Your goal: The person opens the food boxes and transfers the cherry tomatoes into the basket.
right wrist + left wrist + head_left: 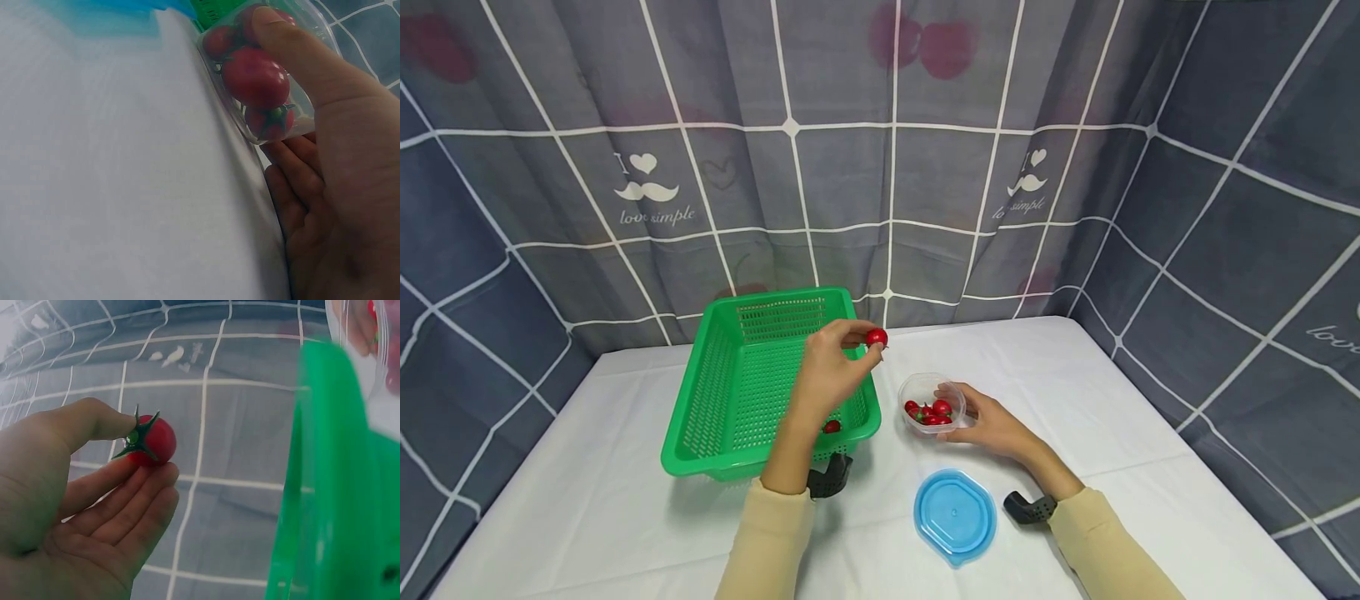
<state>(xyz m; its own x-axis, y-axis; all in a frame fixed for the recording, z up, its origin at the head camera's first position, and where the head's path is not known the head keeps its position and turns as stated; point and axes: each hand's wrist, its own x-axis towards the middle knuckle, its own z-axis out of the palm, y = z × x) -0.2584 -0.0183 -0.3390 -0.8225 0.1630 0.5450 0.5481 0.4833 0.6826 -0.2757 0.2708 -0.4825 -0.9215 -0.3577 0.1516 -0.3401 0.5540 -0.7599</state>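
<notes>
Between thumb and fingers, my left hand (837, 367) pinches a red cherry tomato (157, 441) with a green stem, raised over the right rim of the green basket (683, 417). Another tomato (832, 426) lies inside the basket near that forearm. My right hand (992, 422) grips the side of a small clear plastic container (911, 385) on the white table. Several cherry tomatoes (255, 77) sit in the container, seen through its wall in the right wrist view, where the thumb presses on its side.
A blue lid (955, 514) lies flat on the white tablecloth (617, 517), in front of the container and between the forearms. Grey checked curtains (842, 183) hang behind the table and at both sides.
</notes>
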